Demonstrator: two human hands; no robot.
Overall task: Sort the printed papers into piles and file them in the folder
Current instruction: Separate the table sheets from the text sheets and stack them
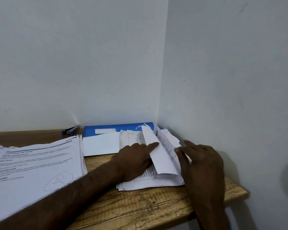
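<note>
Item 1. Blue folder (pixel 106 128): lies flat and closed at the back of the wooden table (pixel 148 205), in the corner of the walls. Its long axis runs left to right along the back wall, and it has a white label on its cover.

Item 2. Right pile (pixel 145 181) of printed papers: just in front of the folder's right half, its far end overlapping the folder. The long axis runs from the near table edge toward the folder. The top page shows a printed table.

Item 3. Lifted sheets (pixel 161 160): raised off the right pile and bowed into a ridge that runs toward the folder.

Item 4. Left hand (pixel 133 158): rests on the right pile, in front of the folder. Its straight index finger (pixel 150 145) presses the left face of the lifted sheets and nothing is gripped.

Item 5. Right hand (pixel 201 161): in front of the folder's right end. The fingers are extended and spread, and the thumb (pixel 179 151) touches the sheets' right edge. No pinch is visible.

Item 6. Left pile (pixel 37 163): in front and left of the folder, thick and fanned, with its header end toward the back wall. A circled "2" is handwritten at its near right corner.

Item 7. Blank sheet (pixel 101 145): directly in front of the folder, overlapping its near edge.

Item 8. Desk tool (pixel 71 130): blue and dark, just left of the folder and too small to identify.
</note>
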